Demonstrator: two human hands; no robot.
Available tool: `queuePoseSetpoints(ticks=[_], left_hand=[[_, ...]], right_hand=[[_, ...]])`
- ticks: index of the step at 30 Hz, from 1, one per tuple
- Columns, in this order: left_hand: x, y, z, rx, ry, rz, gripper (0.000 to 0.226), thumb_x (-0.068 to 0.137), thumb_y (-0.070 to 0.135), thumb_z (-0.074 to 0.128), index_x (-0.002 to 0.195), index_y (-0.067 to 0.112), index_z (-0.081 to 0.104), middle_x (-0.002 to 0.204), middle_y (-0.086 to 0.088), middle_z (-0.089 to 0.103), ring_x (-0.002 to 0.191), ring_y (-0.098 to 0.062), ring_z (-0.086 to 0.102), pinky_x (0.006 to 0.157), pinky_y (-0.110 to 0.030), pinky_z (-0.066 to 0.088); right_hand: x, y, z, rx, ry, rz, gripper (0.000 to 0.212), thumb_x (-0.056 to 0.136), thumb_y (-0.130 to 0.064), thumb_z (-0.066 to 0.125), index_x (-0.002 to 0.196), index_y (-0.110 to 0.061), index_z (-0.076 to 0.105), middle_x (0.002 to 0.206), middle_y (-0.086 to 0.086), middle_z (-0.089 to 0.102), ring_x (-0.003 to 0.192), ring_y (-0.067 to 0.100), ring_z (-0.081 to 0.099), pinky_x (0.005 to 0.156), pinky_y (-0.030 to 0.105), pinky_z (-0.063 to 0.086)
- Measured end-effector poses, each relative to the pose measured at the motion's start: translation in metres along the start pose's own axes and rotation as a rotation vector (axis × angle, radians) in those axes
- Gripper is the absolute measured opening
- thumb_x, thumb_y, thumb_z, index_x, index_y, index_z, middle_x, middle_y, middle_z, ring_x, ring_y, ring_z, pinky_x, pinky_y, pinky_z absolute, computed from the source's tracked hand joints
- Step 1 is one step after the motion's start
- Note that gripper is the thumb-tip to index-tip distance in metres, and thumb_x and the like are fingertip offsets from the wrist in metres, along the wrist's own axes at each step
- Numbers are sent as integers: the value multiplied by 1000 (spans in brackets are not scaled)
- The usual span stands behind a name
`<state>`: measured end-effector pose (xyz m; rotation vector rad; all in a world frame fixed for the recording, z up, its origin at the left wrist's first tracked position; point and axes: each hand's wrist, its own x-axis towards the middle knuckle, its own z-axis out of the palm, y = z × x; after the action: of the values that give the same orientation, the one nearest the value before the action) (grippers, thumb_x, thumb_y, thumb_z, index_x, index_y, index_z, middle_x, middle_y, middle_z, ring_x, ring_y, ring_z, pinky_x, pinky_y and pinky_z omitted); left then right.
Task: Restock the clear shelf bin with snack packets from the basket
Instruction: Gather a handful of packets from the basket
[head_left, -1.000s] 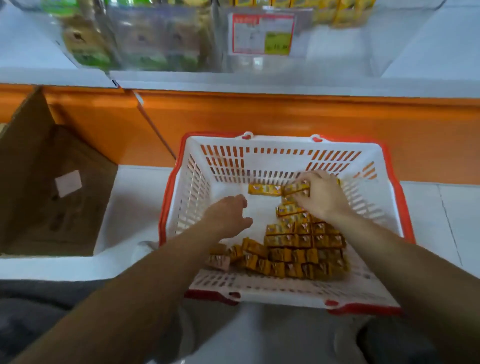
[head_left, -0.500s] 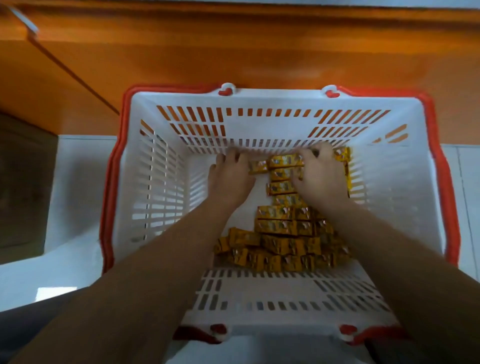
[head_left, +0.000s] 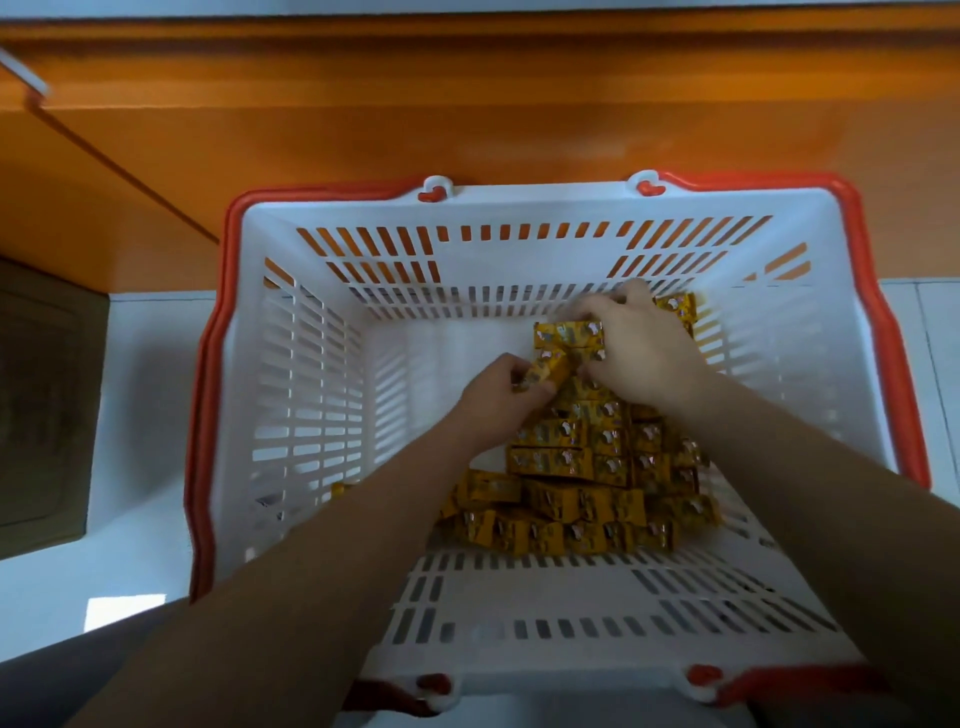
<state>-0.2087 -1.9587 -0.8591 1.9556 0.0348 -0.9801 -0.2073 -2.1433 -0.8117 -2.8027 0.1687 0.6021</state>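
Snack packets heaped centre-right of the frame, inside the white basket. Left hand pinches one packet in curled fingers; right hand clamps curled fingers over the top packets.

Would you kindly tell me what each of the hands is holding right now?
Left hand: pinches one yellow snack packet.
Right hand: fingers curled round a stack of packets in the basket.

Orange panel, cardboard box, white floor
The panel runs across beyond the fingers; the brown box lies well to their left, with the floor just beside it.
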Motion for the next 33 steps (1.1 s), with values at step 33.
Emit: queuePoseSetpoints(ticks=[33], left_hand=[[-2,37,1,269,-115,53,57,83,55,76,125,22,53,112,-2,62,86,-10,61,62,-24,48]], right_hand=[[-29,22,-41,570,239,189,26,99,-26,57,123,-22,65,140,1,57,118,26,60,86,25,50]])
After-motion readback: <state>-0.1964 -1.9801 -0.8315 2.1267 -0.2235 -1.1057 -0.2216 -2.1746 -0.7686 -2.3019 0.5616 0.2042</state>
